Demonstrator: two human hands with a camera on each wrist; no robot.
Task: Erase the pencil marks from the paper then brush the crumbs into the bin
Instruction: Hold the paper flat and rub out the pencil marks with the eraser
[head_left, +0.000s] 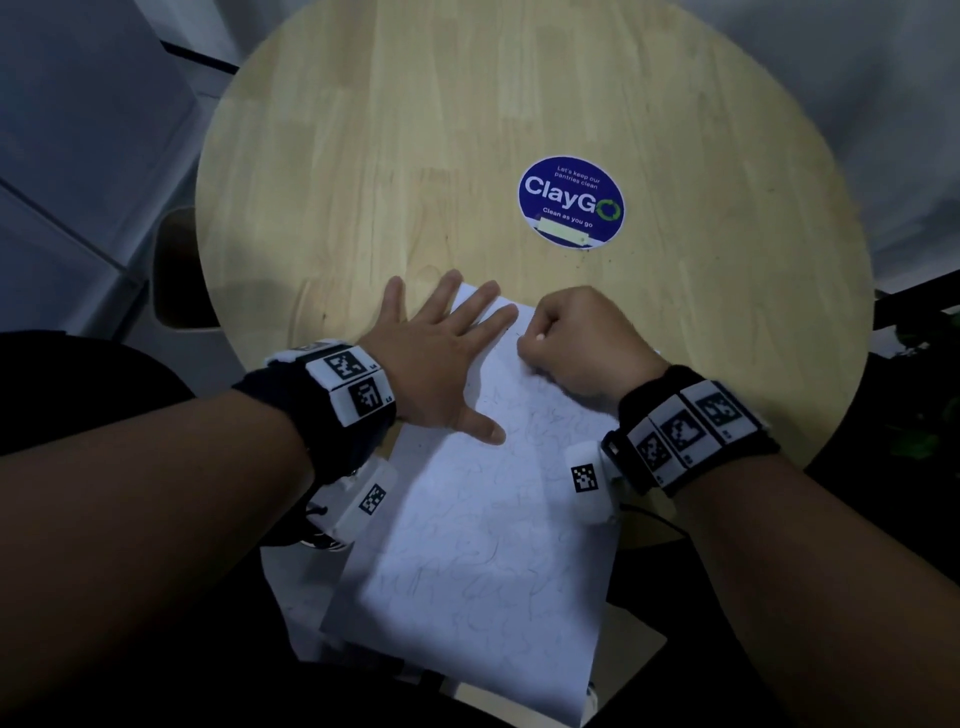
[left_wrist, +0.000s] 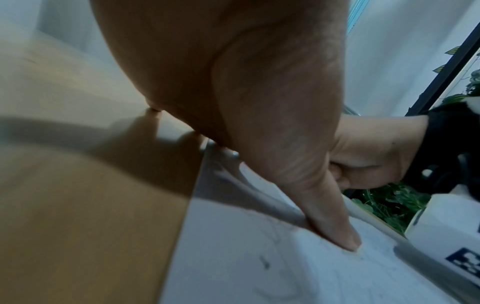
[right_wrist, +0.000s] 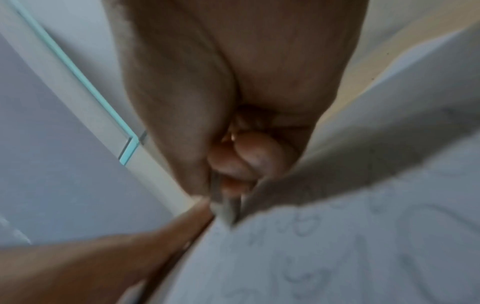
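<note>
A white paper (head_left: 483, 519) covered in faint pencil scribbles lies on the round wooden table (head_left: 415, 130), its near end hanging over the table's front edge. My left hand (head_left: 441, 353) lies flat with fingers spread on the paper's far left corner, and its thumb (left_wrist: 337, 232) presses the sheet. My right hand (head_left: 582, 338) is curled in a fist at the paper's far edge. It pinches a small pale eraser (right_wrist: 228, 209) whose tip touches the paper (right_wrist: 337, 246). Most of the eraser is hidden by the fingers. I see no bin.
A blue round "ClayGo" sticker (head_left: 571, 202) sits on the table beyond the hands. A brown seat (head_left: 176, 270) stands off the table's left edge. Green plants (head_left: 935, 332) and a dark frame are to the right.
</note>
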